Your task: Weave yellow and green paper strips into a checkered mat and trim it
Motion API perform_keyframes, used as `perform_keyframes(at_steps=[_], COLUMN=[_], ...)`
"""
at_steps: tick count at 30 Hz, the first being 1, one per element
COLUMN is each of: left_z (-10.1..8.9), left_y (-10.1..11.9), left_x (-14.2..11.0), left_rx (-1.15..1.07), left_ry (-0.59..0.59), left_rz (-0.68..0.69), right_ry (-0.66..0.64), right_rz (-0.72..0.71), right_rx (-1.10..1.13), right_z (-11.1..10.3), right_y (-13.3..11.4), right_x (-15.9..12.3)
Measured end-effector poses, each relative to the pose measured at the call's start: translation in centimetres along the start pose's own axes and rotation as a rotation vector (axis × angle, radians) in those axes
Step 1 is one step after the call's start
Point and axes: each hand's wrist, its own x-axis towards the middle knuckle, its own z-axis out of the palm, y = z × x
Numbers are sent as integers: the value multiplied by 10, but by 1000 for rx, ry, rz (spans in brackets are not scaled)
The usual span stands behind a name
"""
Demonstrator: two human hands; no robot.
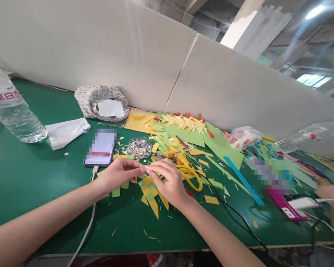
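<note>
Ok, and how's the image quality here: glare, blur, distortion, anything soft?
Head view: a ceiling lamp flares at upper right, with pale streaks over the partition; wide-angle stretch tilts the left bottle; the neighbour's hand is blurred; the phone screen is partly pixelated; fingertip detail is too small to read.

A workshop-like craft space, with concrete columns [249,27] above a scrap-strewn green worktable [189,231].

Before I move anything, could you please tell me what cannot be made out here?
All in the head view:
- What the left hand and right hand pinch: too small, covered by fingertips.
- Part of the woven paper piece: behind the hands.
- Phone screen details: pixelated.
- Another person's hand: blurred, cut off by the right edge.
</note>
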Motion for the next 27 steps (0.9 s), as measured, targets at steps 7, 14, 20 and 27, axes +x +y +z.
perform_keyframes(at_steps=[7,14,20,27], left_z=[-2,-1,-2,0], left_y=[1,2,2,0], left_x=[-3,-3,-4,-2], left_rx=[-89,-170,-143,-1], left_ry=[-29,-65,-63,-34], left_rz=[4,-11,-2,23], right_ry=[78,116,113,109], right_rz=[96,160,97,-37], right_rx=[107,206,158,7], right_z=[1,0,1,2], right_y=[-7,-13,-9,-3], right_x=[1,2,0,-3])
